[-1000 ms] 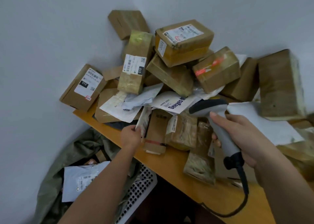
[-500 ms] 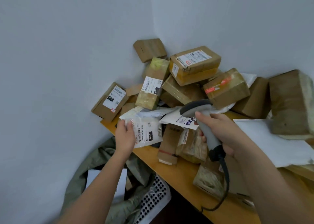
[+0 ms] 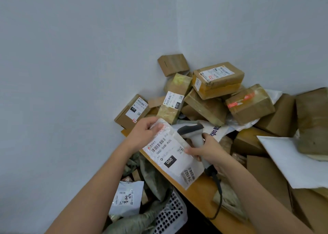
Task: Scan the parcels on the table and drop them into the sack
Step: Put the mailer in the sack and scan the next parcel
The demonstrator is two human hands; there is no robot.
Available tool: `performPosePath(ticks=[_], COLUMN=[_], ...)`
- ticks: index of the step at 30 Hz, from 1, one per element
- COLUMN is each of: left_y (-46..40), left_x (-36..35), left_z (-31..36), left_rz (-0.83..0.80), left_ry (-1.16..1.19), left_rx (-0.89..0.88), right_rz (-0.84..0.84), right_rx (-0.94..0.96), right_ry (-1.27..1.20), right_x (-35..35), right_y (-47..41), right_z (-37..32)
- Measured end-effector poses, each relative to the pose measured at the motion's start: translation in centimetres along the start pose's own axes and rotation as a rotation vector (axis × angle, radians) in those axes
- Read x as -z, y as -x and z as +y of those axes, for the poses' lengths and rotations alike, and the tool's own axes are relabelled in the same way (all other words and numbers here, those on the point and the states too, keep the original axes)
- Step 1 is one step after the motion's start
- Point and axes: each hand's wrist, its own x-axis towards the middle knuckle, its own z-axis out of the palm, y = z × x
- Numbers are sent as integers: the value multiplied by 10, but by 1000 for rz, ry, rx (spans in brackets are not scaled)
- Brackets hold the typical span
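Parcel (image 3: 171, 153) pinched by left hand (image 3: 143, 134); right hand (image 3: 206, 151) grips scanner (image 3: 194, 133), thumb touching parcel.

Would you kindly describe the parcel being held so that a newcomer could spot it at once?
Start at the heap of brown cardboard boxes in the wall corner, then drop to the orange wooden table's near edge. There both hands, left hand and right hand, hold a flat white bubble mailer. Unlike the boxes, it is soft and marked 060.

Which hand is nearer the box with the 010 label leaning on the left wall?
Left. The left hand grips a white mailer just below that box; the right hand holds the scanner farther right.
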Motion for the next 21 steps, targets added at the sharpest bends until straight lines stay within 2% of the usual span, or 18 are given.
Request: performPosePath(ticks=[2, 4, 7, 9, 11, 13, 16, 19, 21], left_y=[-3, -8, -5, 1, 9, 14, 13, 6, 2], left_x=[-3, -7, -14, -24, -40, -57, -70, -65, -60], left_z=[0, -5, -10, -13, -17, -16, -12, -10, -14], left_rz=[26, 165, 365, 286, 46, -142, -131, -84, -43], left_ry=[-7, -91, -125, 15, 205, 405, 570, 580, 559], left_rx=[-20, -25, 111, 211, 309, 305, 218, 219, 253], right_rz=[23, 80, 179, 225, 254, 270, 290, 344, 347], right_rx=[-11, -28, -73, -110, -142, -127, -94, -49, 5], right_ry=[13, -29, -165, -303, -436, -504, -466, -245, -189], right_x=[-3, 0, 9, 17, 21, 21, 21, 27, 33], right_y=[0, 0, -6, -11, -16, -17, -12, -1, 10], right_z=[4, 7, 8, 9, 8, 5, -3, -20, -37])
